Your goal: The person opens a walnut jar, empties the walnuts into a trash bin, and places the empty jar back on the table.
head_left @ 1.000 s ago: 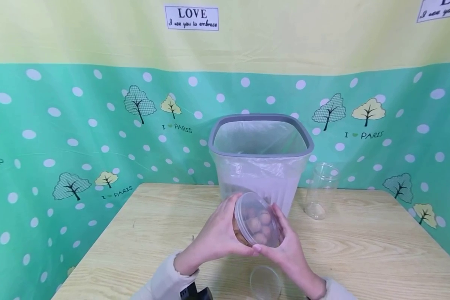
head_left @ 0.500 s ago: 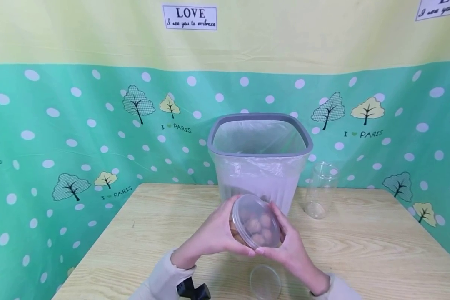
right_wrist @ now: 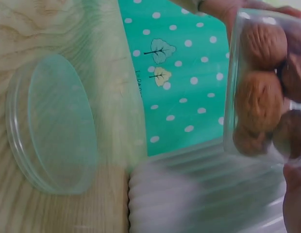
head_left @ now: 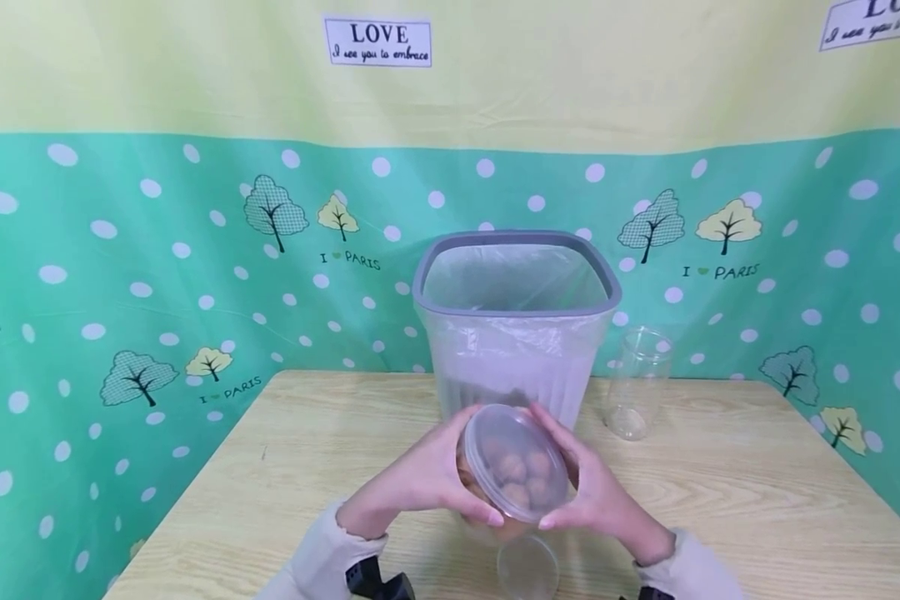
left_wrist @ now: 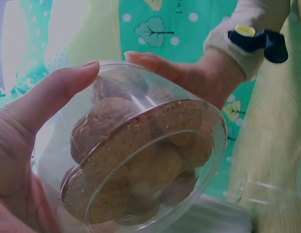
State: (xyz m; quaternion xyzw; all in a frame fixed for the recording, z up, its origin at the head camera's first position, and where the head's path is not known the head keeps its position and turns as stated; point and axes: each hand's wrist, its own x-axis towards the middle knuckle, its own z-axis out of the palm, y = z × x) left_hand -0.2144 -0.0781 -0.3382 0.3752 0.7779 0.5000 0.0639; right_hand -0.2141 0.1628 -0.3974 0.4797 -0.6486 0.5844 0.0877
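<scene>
Over table [head_left: 330, 450], gripping tilted walnut jar [head_left: 516, 462] from both sides with left hand [head_left: 429, 475] and right hand [head_left: 594, 490], presumably steadying it

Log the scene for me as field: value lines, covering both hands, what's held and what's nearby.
Left hand: grips the clear container
Right hand: grips its other side
Contents: walnuts
Container lid: on
Container pose: tilted, above the table
Loose clear lid: on the table, near side
Bin: beyond the hands, lined with a plastic bag
Clear jar: standing right of the bin
Backdrop: green and yellow, printed trees
</scene>
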